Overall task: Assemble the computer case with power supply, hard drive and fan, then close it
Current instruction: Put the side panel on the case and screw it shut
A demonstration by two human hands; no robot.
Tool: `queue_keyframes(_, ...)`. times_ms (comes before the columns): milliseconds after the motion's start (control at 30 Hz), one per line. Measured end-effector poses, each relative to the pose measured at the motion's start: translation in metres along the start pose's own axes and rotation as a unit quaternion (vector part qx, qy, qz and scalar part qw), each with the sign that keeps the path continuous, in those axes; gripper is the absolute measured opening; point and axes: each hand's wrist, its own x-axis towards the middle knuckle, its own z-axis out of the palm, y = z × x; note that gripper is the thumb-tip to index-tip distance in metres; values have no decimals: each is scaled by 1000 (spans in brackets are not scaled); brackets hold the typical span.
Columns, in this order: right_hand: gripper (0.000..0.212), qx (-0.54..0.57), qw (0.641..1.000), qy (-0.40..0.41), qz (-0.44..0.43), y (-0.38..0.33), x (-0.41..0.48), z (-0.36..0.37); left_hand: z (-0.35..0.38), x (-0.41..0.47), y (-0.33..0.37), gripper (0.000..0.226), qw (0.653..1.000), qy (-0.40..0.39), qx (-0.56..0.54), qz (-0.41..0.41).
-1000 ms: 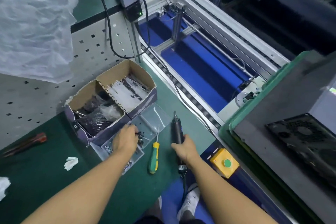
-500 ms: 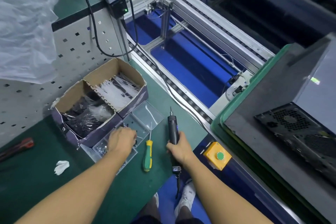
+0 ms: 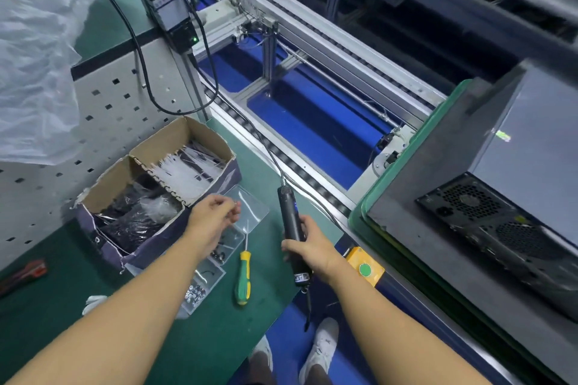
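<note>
My right hand (image 3: 312,248) grips a black electric screwdriver (image 3: 292,230), its bit pointing away from me, above the green bench. My left hand (image 3: 212,216) hovers over a clear compartment tray of screws (image 3: 203,284), fingertips pinched together on something too small to make out. The grey computer case (image 3: 506,197) lies at the right on a green-rimmed pallet (image 3: 406,166), with its rear grille and power supply fan facing me.
A green and yellow hand screwdriver (image 3: 243,278) lies between my hands. A cardboard box (image 3: 156,194) of bagged parts and white ties stands at the left by a pegboard wall. A yellow box with a green button (image 3: 364,269) sits near the conveyor rail (image 3: 312,172).
My left hand has lifted out of the screw tray with its fingertips pinched. My right hand has raised the electric screwdriver slightly. The view has swung right, showing more of the case.
</note>
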Motion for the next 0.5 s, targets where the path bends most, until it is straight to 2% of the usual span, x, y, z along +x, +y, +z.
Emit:
queue_keyframes(67, 73, 9, 1000, -23, -12, -10, -6, -12, 18, 3, 13, 8, 997, -32, -71, -9)
queue_keyframes(133, 72, -9, 999, -34, -23, -18, -12, -24, 31, 2, 18, 11, 997, -27, -69, -4)
queue_keyframes(333, 67, -47, 998, -44, -21, -19, -26, -35, 11, -12, -7, 13, 996, 78, 43, -17)
queue_keyframes(500, 69, -79, 995, -54, 11, -5, -33, -34, -10, -18, -37, 23, 979, 163, 81, -91)
